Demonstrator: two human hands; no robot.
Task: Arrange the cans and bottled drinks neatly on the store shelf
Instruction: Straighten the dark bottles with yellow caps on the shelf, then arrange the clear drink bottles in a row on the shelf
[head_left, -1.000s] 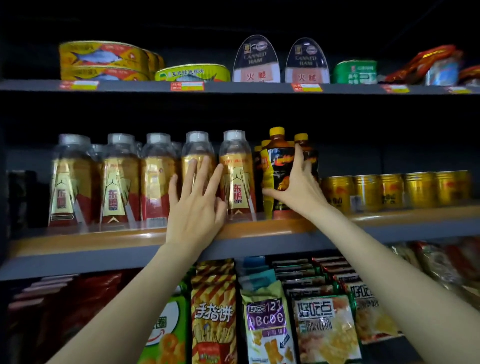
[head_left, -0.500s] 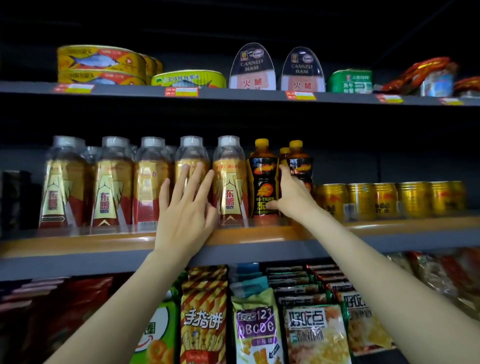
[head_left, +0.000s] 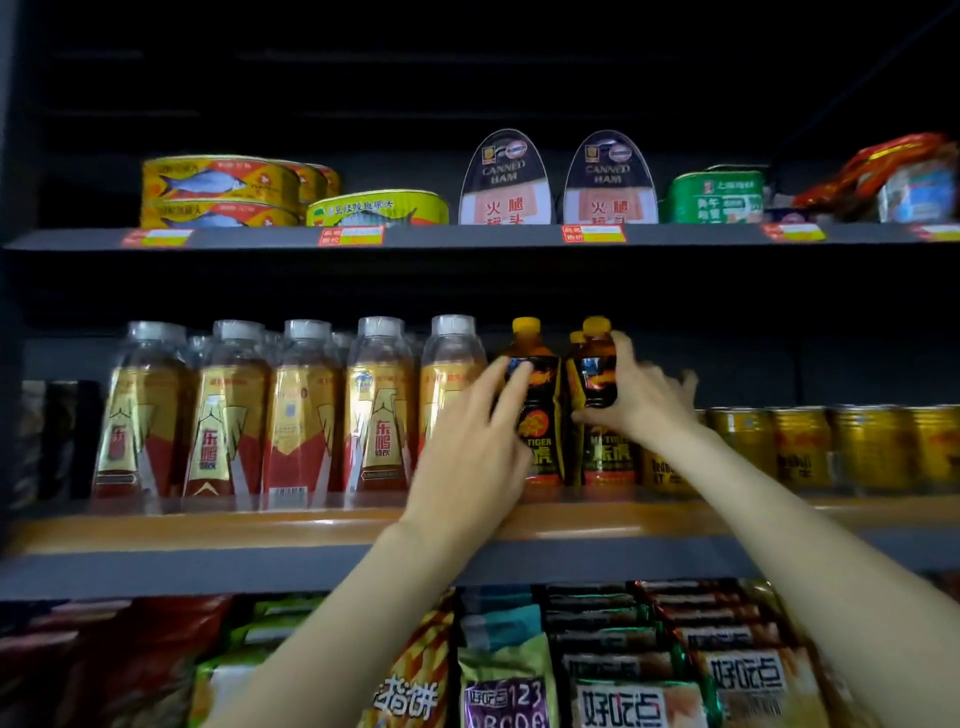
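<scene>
- Shelf (head_left: 311, 525), orange front lip: clear ridged-cap bottles (head_left: 301, 410) with gold-red labels along left part, dark yellow-capped bottles at middle, gold cans (head_left: 857, 447) toward right end.
- Right hand (head_left: 641, 397) grips right dark bottle (head_left: 597, 364), fingers curled around it.
- Left hand (head_left: 467, 457), fingers straight, touches left dark bottle (head_left: 543, 426), covering its left side.
- Fish tins (head_left: 223, 192), ham tins (head_left: 506, 182) on the shelf above.

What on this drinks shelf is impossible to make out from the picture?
Head view only:
- Fifth clear gold-and-red labelled bottle: lower half hidden by the left hand.
- Small dark yellow-capped bottle at the right: mid label covered by the right hand.
- Gold cans: print blurred, row cut by the right edge.
- Rear bottle rows: hidden behind the front ones.
- Dark items at far left: too dim.
</scene>
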